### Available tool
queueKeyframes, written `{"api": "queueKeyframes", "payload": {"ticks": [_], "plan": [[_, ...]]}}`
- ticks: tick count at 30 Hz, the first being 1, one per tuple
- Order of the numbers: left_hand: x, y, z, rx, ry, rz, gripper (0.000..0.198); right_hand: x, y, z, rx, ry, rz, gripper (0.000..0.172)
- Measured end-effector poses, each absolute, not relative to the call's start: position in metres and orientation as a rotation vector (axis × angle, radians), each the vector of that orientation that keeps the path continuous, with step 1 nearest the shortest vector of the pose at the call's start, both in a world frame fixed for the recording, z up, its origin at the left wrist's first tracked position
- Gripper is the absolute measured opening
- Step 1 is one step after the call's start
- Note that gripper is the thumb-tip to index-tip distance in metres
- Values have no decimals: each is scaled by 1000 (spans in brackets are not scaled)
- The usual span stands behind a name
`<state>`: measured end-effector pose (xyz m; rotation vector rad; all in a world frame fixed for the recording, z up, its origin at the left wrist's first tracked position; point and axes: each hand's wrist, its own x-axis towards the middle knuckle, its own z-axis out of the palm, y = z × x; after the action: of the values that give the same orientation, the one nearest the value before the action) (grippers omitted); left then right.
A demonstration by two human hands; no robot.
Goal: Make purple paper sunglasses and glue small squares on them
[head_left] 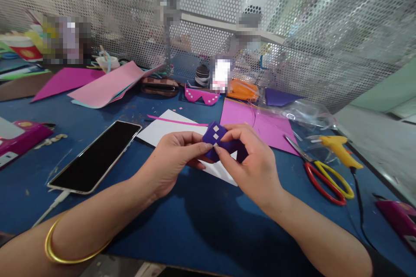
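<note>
A dark purple foam piece [212, 130] with small white squares in a row is held up between my two hands in the middle of the view. My left hand [177, 153] pinches its left edge between thumb and fingers. From the other side, my right hand [248, 151] closes on it, the thumb tip at the lowest white square. Part of the purple piece is hidden behind the right fingers. Under the hands lies a white sheet [162, 132], with a narrow pink strip [175, 120] across it.
Pink glasses [202, 95] with white squares stand behind the sheet. To the left lie a phone [97, 156] on a cable and pink sheets [107, 84]. At right are a pink-purple sheet [273, 127], red-and-yellow-handled scissors [325, 181] and a yellow glue gun [341, 149]. A perforated metal screen [208, 17] rises behind.
</note>
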<state>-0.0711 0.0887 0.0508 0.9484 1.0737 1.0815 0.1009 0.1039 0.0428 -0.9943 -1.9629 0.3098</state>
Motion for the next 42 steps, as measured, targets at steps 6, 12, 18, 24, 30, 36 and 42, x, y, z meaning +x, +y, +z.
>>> {"api": "queueKeyframes", "payload": {"ticks": [6,12,18,24,30,36,42], "plan": [[-71,89,51,944,1072,1080,16,101,102,44,-1012,-1971,313,8],[-73,88,50,968,1082,1074,15,101,103,43,-1016,-1967,312,7],[-74,87,50,962,1061,1071,14,102,103,44,-1030,-1966,317,7],[-72,88,50,963,1060,1073,14,100,102,43,-1029,-1970,310,7],[-72,88,52,951,1104,1074,17,108,105,55,-1102,-1884,495,18],[-72,89,51,956,1087,1067,16,118,117,68,-1302,-1856,813,13],[-73,88,50,985,1078,1016,14,116,116,70,-1343,-1814,893,16]]}}
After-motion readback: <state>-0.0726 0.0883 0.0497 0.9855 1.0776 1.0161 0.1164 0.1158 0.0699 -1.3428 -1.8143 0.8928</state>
